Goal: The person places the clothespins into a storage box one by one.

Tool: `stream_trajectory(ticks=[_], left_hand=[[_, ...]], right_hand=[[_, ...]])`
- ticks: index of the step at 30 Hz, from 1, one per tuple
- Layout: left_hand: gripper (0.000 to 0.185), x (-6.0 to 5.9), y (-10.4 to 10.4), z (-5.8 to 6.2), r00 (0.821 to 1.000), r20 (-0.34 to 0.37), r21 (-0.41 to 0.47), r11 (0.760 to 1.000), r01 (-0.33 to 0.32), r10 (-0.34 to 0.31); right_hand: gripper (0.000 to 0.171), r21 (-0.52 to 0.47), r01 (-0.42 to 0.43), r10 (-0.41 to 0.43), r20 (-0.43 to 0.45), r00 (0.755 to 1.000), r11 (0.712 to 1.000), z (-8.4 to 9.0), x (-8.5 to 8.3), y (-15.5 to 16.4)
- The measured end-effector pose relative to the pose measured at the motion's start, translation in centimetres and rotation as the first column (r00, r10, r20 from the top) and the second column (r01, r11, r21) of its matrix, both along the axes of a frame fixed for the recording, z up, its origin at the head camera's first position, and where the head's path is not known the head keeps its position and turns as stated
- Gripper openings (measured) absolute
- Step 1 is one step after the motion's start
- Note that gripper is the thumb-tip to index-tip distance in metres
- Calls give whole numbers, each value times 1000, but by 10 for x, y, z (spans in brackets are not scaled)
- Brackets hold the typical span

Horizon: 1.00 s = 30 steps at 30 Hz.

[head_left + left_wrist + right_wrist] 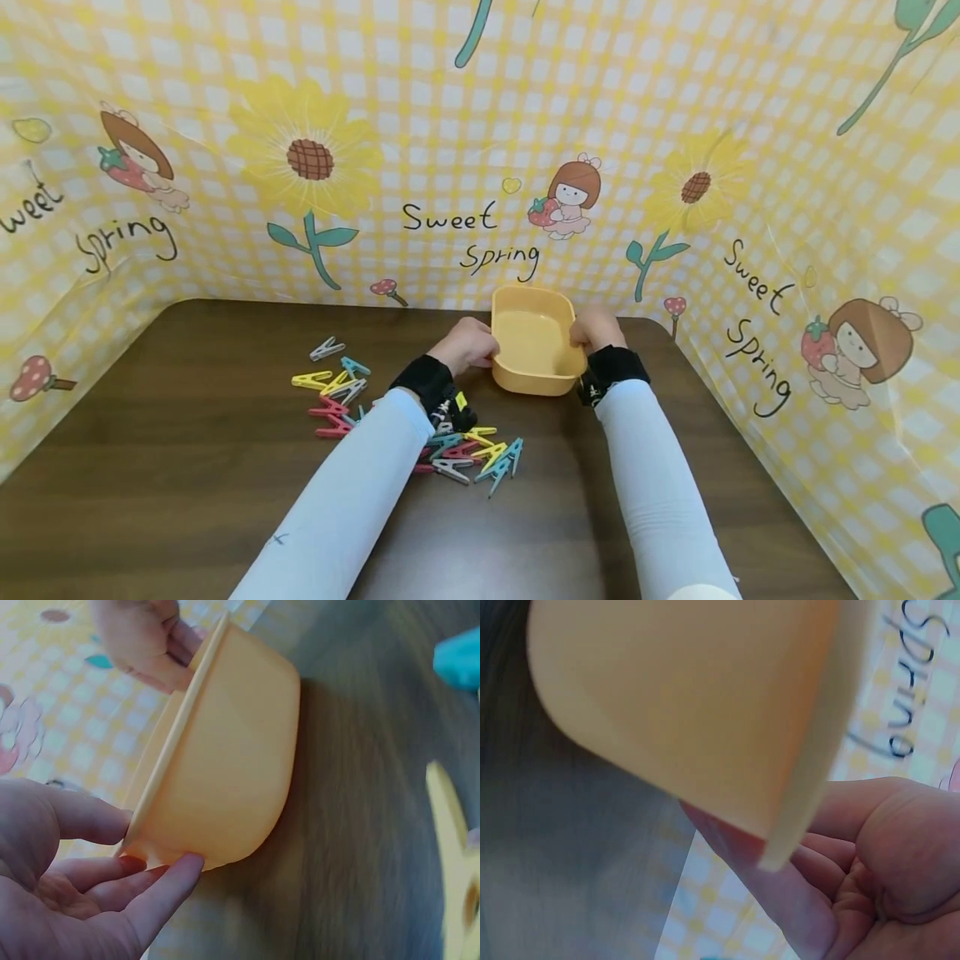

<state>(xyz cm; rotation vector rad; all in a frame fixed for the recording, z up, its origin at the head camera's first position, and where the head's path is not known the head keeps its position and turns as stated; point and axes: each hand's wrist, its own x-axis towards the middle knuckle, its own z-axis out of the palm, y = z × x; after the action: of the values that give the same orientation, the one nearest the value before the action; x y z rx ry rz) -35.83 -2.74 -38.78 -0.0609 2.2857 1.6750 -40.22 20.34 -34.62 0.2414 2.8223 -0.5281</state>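
A yellow plastic tub with rounded corners is at the back of the table, its open top facing up and its smooth inside bare. My left hand pinches its left rim; in the left wrist view the thumb is at the rim and fingertips press the outer wall. On the opposite side, my right hand grips the right rim, and the right wrist view shows fingers under the tub's edge. Whether the tub's base touches the table cannot be told.
Several clothespins lie left of the tub, among them a grey one, a yellow one and a red one. More, including a blue one, lie nearer, partly behind my left forearm. A checked cloth walls the brown table.
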Motion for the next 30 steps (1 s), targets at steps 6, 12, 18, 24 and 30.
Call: stream_trajectory(ticks=[6,12,18,24,30], left_hand=[[53,0,-34,-7,999,45,-6,1000,6,-6],[62,0,-69,-1,998,54,34,999,10,-12],[67,4,-101,0,998,56,23,999,23,-24],[71,13,-129,4,996,88,-11,1000,9,-8],[71,17,-146,6,997,79,-11,1000,14,-13]], right_hand=[[10,-23,-15,16,35,999,1000,-11,1,-29],[11,24,-98,99,-60,993,995,-11,-2,-59],[18,81,-204,211,-88,973,975,-12,2,-86],[14,4,-214,214,-100,972,977,-73,-58,-99],[18,-23,-242,239,-92,967,970,-45,-30,-120]])
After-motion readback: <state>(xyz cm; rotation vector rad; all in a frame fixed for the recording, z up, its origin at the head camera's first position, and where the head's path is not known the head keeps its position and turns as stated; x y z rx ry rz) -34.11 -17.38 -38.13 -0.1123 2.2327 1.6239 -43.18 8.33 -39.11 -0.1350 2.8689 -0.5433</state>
